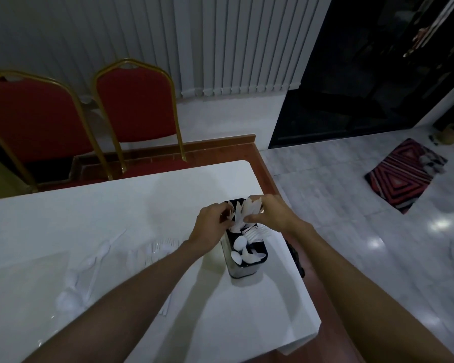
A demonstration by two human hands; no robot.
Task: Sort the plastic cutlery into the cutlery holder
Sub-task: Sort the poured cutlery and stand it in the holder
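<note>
A black and metal cutlery holder (240, 268) stands near the right edge of the white table (116, 205). White spoons (243, 251) fill its near compartment and white forks (256, 233) the middle one. Over the far compartment both hands meet on a bunch of white plastic knives (247, 210). My left hand (211, 222) pinches the bunch from the left, and my right hand (271, 213) curls around it from the right. Loose white forks (159, 248) and spoons (89, 273) lie on the table to the left of my left arm.
Two red chairs with gold frames (136, 108) stand behind the table. The table's right edge is close to the holder, with a wooden floor strip and grey tiles beyond. A striped red mat (404, 175) lies on the tiles. A dark object (296, 260) sits just off the table's right edge.
</note>
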